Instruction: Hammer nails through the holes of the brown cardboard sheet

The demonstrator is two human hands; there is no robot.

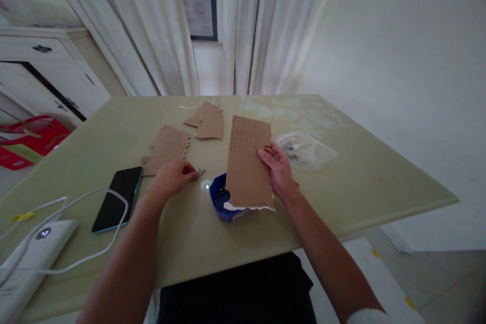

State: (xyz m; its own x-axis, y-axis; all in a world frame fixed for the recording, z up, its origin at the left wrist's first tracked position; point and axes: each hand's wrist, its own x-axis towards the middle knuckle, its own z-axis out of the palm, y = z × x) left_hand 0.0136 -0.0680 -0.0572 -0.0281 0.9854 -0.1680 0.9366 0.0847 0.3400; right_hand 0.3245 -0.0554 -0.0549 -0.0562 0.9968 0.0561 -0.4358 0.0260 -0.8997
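- Right hand point(280, 168) grips a cardboard sheet point(248, 164) by its right edge, thumb on the front face, other fingers behind; sheet is held up off the table, roughly upright, tilted a bit.
- Sheet has rows of small holes in its upper part; lower part is plain, bottom edge torn with white showing.
- Left hand point(173, 176) rests low on the table point(341, 177), fingers curled together, pinching a small metal piece point(199, 173) at the fingertips; piece too small to identify.
- Blue tray point(219, 198) sits on the table just behind the sheet's lower edge, partly hidden by it.
- Small white round spot point(206, 185) on the table between left hand and tray; can't tell what it is.
- Second perforated cardboard point(169, 148) lies flat just beyond the left hand.
- Cardboard scraps point(208, 120) farther back, near the middle of the table.
- Clear plastic bag point(306, 149) with small dark bits lies right of the right hand.
- Phone point(118, 197), screen dark, lies left of the left forearm.
- White cable point(91, 197) loops over the phone's near end, running to a white device point(34, 248) at the table's left corner.
- Curtains point(243, 25) and window behind the table.
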